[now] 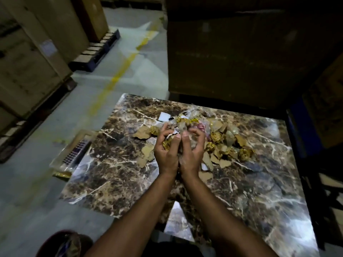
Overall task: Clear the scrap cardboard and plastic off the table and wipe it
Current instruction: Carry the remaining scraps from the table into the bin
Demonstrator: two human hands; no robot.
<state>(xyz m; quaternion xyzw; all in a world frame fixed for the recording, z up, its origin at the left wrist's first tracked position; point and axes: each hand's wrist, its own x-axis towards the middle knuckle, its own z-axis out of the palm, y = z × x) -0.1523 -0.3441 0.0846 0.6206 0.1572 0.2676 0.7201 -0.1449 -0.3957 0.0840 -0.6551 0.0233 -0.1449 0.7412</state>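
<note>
Working from the left, we see flat torn cardboard scraps (146, 151) lying loose on the marbled counter (104, 175); they look light and fairly stiff, so we judge they are best slid together and pinched by an edge. Our left hand (165, 154) and right hand (191, 153) meet over the middle of the counter, fingers curled in, cupping a bundle of crumpled plastic (178, 130) and gold foil between them. It seems soft, springy and slippery, likely to spill unless squeezed from both sides. Further right, gold foil balls (245, 153) and more cardboard lie scattered on the counter, weightless enough to roll away.
</note>
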